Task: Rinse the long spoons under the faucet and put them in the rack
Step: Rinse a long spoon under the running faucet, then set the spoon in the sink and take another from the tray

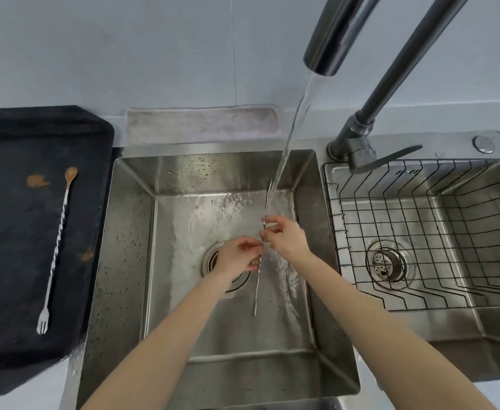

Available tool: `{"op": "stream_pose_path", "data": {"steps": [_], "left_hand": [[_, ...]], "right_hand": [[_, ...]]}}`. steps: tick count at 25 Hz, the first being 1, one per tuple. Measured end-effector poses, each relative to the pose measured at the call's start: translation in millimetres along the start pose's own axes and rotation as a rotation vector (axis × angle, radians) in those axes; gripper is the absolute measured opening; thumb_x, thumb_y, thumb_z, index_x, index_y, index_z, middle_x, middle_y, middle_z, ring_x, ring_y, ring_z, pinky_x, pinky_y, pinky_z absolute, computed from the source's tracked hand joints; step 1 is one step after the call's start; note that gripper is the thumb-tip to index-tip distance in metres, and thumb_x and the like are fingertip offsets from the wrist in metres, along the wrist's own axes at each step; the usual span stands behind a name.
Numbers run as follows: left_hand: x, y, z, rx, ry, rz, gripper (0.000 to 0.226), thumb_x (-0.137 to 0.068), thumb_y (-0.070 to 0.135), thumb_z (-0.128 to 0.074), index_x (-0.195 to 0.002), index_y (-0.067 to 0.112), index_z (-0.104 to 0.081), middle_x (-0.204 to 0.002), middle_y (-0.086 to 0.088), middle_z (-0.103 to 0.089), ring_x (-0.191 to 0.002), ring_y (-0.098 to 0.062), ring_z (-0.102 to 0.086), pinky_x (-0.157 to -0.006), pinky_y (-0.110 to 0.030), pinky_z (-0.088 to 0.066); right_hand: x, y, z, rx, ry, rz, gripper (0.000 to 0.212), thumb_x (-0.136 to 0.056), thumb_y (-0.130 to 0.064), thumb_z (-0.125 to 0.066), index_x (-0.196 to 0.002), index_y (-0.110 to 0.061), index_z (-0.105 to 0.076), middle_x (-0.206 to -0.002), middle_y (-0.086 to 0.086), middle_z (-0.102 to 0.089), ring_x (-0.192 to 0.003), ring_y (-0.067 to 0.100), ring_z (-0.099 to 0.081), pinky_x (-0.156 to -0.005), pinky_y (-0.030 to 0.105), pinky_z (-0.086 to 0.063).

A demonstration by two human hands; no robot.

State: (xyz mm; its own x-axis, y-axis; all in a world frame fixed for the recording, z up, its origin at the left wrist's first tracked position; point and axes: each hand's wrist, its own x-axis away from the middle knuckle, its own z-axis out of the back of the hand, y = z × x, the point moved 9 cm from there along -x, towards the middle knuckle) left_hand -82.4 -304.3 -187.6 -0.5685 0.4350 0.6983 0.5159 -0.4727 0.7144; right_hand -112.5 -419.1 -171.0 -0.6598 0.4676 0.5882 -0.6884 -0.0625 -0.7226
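Both hands are over the left stainless steel sink basin point(130, 232), pinching a long thin twisted-handle silver spoon point(257, 279) under the water stream point(290, 137) from the dark metal faucet point(328, 39). The left hand point(236, 258) pinches the handle mid-way and the right hand point(284, 235) pinches it just above. A second long spoon point(57, 247), brown gunk on its bowl, lies on the black tray point(6, 202) at left. The black wire rack point(420, 232) sits in the right basin.
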Motion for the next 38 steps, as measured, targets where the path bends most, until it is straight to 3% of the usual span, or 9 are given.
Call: {"op": "stream_pose_path", "data": {"steps": [5,11,16,20,23,27,31,34,38], "left_hand": [[-29,-40,-1,-0.037,0.039,0.124,0.026,-0.085,-0.004,-0.051,-0.066,0.014,-0.051,-0.062,-0.006,-0.052,-0.031,0.002,-0.050,-0.037,-0.011,-0.043],[-47,-73,2,-0.087,0.093,0.237,0.029,-0.084,0.004,-0.054,-0.058,0.013,-0.046,-0.053,-0.006,-0.047,-0.046,-0.017,-0.046,-0.041,-0.023,-0.041],[-57,-92,5,-0.093,0.101,0.279,0.033,-0.081,-0.002,-0.051,-0.053,0.016,-0.051,-0.041,0.000,-0.051,-0.050,-0.019,-0.047,-0.057,-0.030,-0.042],[-57,-96,5,-0.074,0.100,0.287,0.033,-0.082,-0.005,-0.046,-0.060,0.018,-0.054,-0.047,-0.002,-0.055,-0.052,-0.021,-0.047,-0.056,-0.029,-0.039],[-56,-96,4,-0.065,0.090,0.287,0.030,-0.082,-0.006,-0.046,-0.062,0.014,-0.058,-0.035,0.006,-0.054,-0.051,-0.021,-0.047,-0.055,-0.027,-0.037],[-48,-83,5,-0.162,0.030,0.261,0.028,-0.083,-0.001,-0.046,-0.105,0.000,-0.063,-0.066,-0.009,-0.062,-0.066,-0.023,-0.055,-0.067,-0.028,-0.042],[-37,-48,18,-0.507,0.028,0.080,0.033,-0.087,0.007,-0.044,-0.114,0.007,-0.062,-0.119,-0.013,-0.064,-0.112,-0.029,-0.057,-0.090,-0.027,-0.041],[-21,-18,33,-0.777,0.024,-0.024,0.033,-0.088,0.012,-0.042,-0.116,0.009,-0.060,-0.125,-0.012,-0.060,-0.116,-0.029,-0.054,-0.095,-0.032,-0.042],[8,29,62,-0.867,0.120,-0.141,0.035,-0.088,0.016,-0.043,-0.119,0.013,-0.057,-0.130,-0.008,-0.057,-0.119,-0.027,-0.052,-0.097,-0.031,-0.040]], "right_hand": [[-27,49,-26,-0.018,-0.009,-0.156,0.034,-0.080,-0.003,-0.062,-0.114,-0.004,-0.059,-0.080,0.008,-0.066,-0.089,0.028,-0.061,-0.093,0.041,-0.048],[-35,80,-55,0.035,-0.179,-0.290,0.053,-0.077,-0.010,-0.066,-0.127,-0.006,-0.048,-0.120,0.016,-0.061,-0.114,0.031,-0.056,-0.103,0.043,-0.044],[-37,95,-59,-0.044,-0.171,-0.344,0.048,-0.081,-0.005,-0.056,-0.128,-0.006,-0.047,-0.104,0.008,-0.058,-0.103,0.024,-0.057,-0.099,0.035,-0.045],[-34,100,-59,-0.169,-0.131,-0.418,0.041,-0.085,-0.005,-0.049,-0.125,-0.009,-0.049,-0.120,0.012,-0.057,-0.104,0.027,-0.061,-0.092,0.034,-0.052],[-33,101,-60,-0.142,-0.127,-0.420,0.040,-0.083,-0.010,-0.051,-0.123,-0.013,-0.053,-0.126,0.011,-0.059,-0.113,0.026,-0.057,-0.099,0.038,-0.048],[-30,102,-61,-0.054,-0.146,-0.403,0.041,-0.082,-0.015,-0.049,-0.123,-0.016,-0.054,-0.128,0.010,-0.059,-0.119,0.025,-0.053,-0.107,0.040,-0.040],[-14,73,-52,0.074,-0.168,-0.316,0.039,-0.086,-0.017,-0.049,-0.124,-0.013,-0.053,-0.130,0.011,-0.057,-0.118,0.026,-0.053,-0.106,0.037,-0.041],[-2,40,-42,0.221,-0.172,-0.202,0.037,-0.090,-0.015,-0.043,-0.126,-0.012,-0.051,-0.132,0.010,-0.055,-0.121,0.027,-0.051,-0.101,0.030,-0.041],[16,-12,-40,0.358,-0.142,-0.027,0.035,-0.090,-0.013,-0.043,-0.122,-0.011,-0.054,-0.131,0.012,-0.056,-0.121,0.026,-0.051,-0.101,0.030,-0.039]]}}
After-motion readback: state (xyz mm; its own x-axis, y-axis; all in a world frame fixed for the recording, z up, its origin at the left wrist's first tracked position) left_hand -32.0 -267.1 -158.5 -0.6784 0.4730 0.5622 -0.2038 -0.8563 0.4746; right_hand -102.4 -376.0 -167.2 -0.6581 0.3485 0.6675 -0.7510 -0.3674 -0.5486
